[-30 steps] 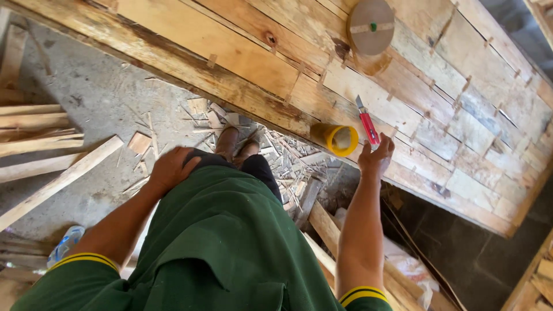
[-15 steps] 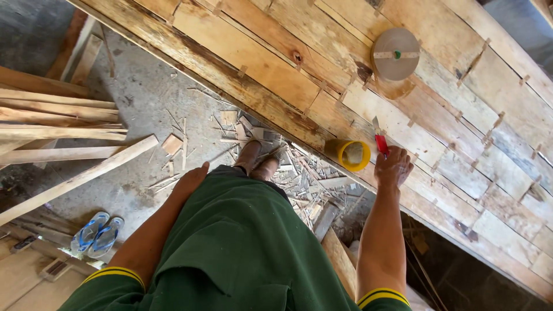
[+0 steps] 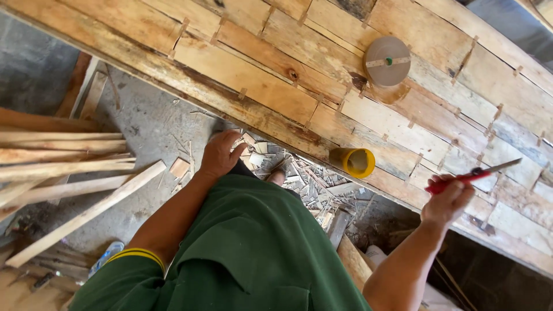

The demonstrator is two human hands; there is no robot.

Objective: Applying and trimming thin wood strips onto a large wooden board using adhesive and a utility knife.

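At the left, rough pale wooden slats (image 3: pixel 63 167) lie stacked on the grey floor, and the left hand (image 3: pixel 222 154) rests on the knee with fingers curled loosely, holding nothing. A yellow cylindrical cup (image 3: pixel 353 162) sits on the patched plank surface (image 3: pixel 247 78), below a round grey disc (image 3: pixel 387 61). Further right, the right hand (image 3: pixel 446 201) closes around the red handle of a chisel (image 3: pixel 472 174), its thin metal blade sticking out past the fingers over the boards.

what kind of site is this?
Likely a rough woodworking or boat-building yard: a planked timber surface, loose wooden slats on concrete, wood offcuts, and a red-handled tool in the right hand.
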